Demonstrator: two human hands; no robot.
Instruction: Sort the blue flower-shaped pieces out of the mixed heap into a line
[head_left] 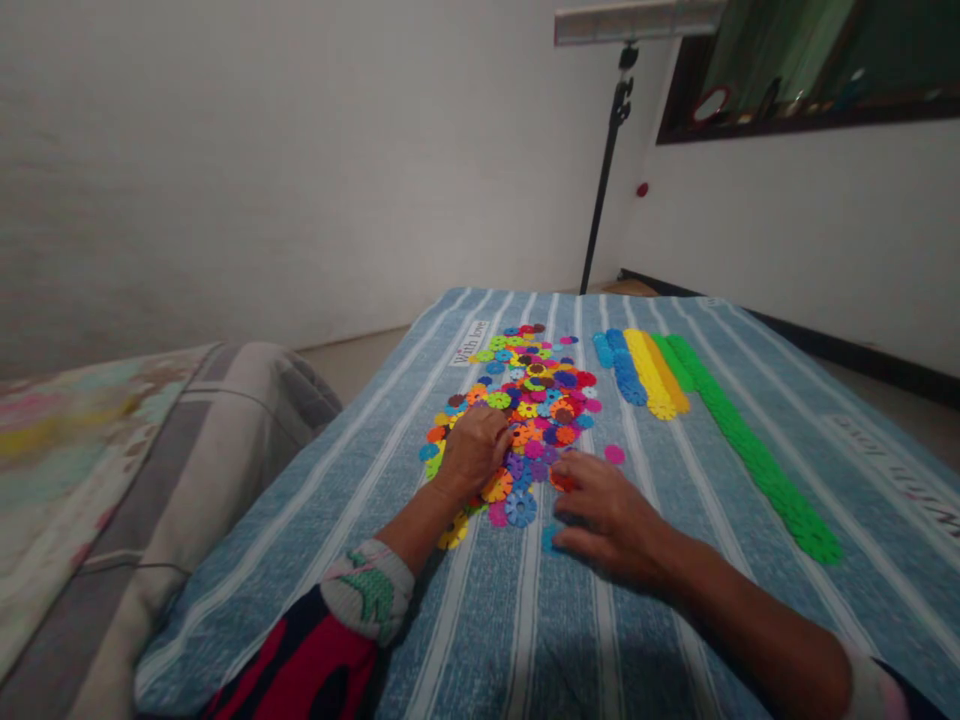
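A loose pile of plastic flower-shaped discs (pixel 529 410) in many colours lies on the striped blue cloth. My left hand (pixel 476 450) rests on the pile's near left side, its fingers curled down and close together. Whatever is under those fingertips is hidden. At the pile's near right edge is my right hand (pixel 611 515), palm down with fingers and thumb apart. Beside its fingertips lies an orange-red disc, and a light blue disc (pixel 550 539) shows at the lowest fingertip. A larger blue disc (pixel 520 508) lies between the hands.
Right of the pile, discs lie in overlapping rows by colour: blue (pixel 626 370), yellow (pixel 651 375) and a long green row (pixel 757 450). A grey-edged bed or couch (pixel 247 420) stands at left. Behind the table is a black stand (pixel 606 160).
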